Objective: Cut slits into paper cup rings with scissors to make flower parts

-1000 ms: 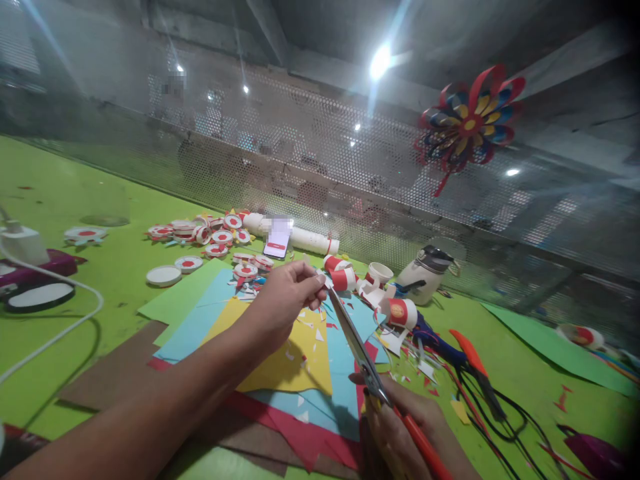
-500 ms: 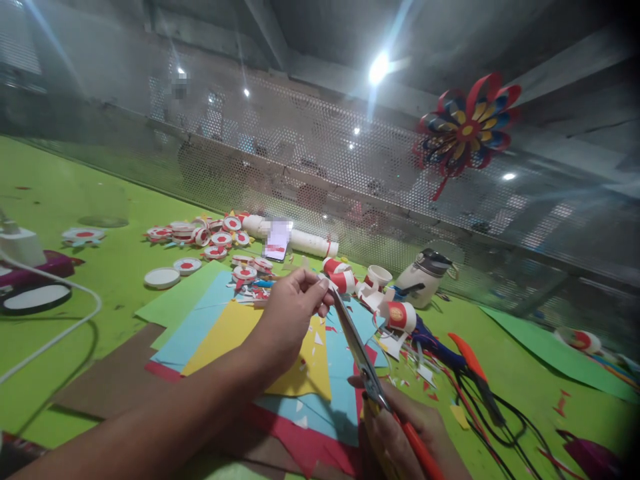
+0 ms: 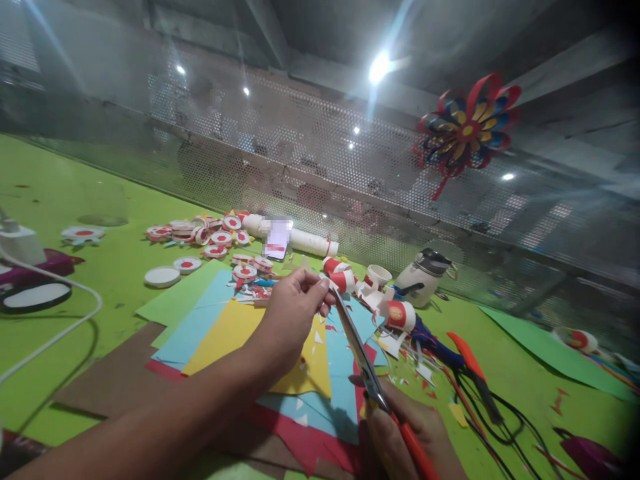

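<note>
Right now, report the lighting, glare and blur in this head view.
Head view: a ceiling lamp flares with streaks across the perforated screen; corners darken and straight edges bow from the wide lens; the left hand and scissors are fairly sharp, the right hand is dim at the frame's bottom; a blurred patch sits mid-table.

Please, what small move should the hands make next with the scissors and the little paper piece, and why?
Probably close the scissors gently. The right hand holds their red handle, and the blade tips already meet the small paper piece pinched in the left hand, close to the fingertips.
</note>
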